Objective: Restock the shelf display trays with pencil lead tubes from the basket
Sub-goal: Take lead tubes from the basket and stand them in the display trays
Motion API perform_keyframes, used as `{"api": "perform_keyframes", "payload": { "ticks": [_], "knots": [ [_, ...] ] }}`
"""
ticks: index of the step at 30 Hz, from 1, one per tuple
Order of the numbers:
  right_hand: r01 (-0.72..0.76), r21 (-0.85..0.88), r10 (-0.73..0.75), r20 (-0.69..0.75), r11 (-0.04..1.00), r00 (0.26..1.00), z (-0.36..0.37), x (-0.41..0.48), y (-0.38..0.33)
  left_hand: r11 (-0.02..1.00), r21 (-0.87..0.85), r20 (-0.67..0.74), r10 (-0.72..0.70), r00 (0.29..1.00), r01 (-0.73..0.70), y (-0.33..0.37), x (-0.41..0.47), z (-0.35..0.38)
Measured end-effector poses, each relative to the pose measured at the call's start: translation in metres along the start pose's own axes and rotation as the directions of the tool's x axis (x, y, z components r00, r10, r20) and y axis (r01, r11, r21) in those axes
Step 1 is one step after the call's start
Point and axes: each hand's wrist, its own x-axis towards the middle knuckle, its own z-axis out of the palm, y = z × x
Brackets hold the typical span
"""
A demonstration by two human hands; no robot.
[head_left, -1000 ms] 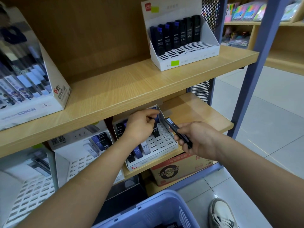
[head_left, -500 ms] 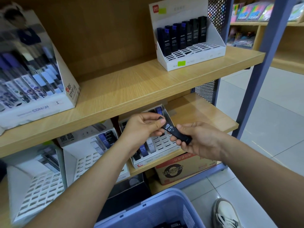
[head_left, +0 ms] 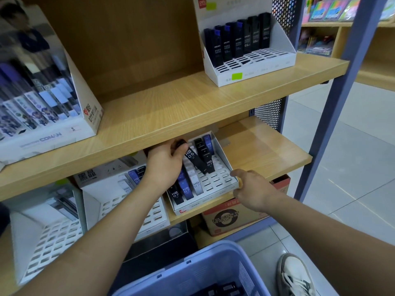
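My left hand grips a black HB 0.5 lead tube by its top end and holds it slanted over the white slotted display tray on the lower shelf. Several HB 0.7 tubes stand in that tray's left and back slots. My right hand hovers at the tray's front right corner with relaxed fingers and holds nothing. The blue basket sits below, with dark tubes visible inside.
A second white tray with black 0.5 tubes stands on the upper shelf. Two more slotted trays sit to the left on the lower shelf. A cardboard box is underneath. My shoe is on the tiled floor.
The tube passed from my right hand to my left hand, which carried it back over the tray. My right hand let go and dropped toward the tray's front corner.
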Motion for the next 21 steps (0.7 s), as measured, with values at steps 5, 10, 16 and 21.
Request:
{"api": "perform_keyframes", "payload": {
  "ticks": [5, 10, 16, 21],
  "knots": [
    [0.121, 0.029, -0.115, -0.162, 0.992, 0.980, 0.002, -0.002, -0.020, 0.994, -0.106, -0.018, -0.002, 1.000, 0.000, -0.022, -0.020, -0.021],
    [0.272, 0.022, -0.273, 0.011, 0.962, 0.962, 0.022, -0.010, -0.052, 0.995, 0.057, -0.060, -0.080, 0.995, 0.083, -0.074, -0.039, -0.059],
    [0.398, -0.005, -0.395, 0.125, 0.917, 0.910, 0.064, -0.014, -0.086, 0.980, 0.134, -0.109, -0.135, 0.985, 0.149, -0.123, -0.050, -0.093],
    [0.479, -0.041, -0.466, 0.172, 0.877, 0.868, 0.091, -0.006, -0.106, 0.987, 0.065, -0.082, -0.144, 0.986, 0.150, -0.136, -0.050, -0.086]
  ]
}}
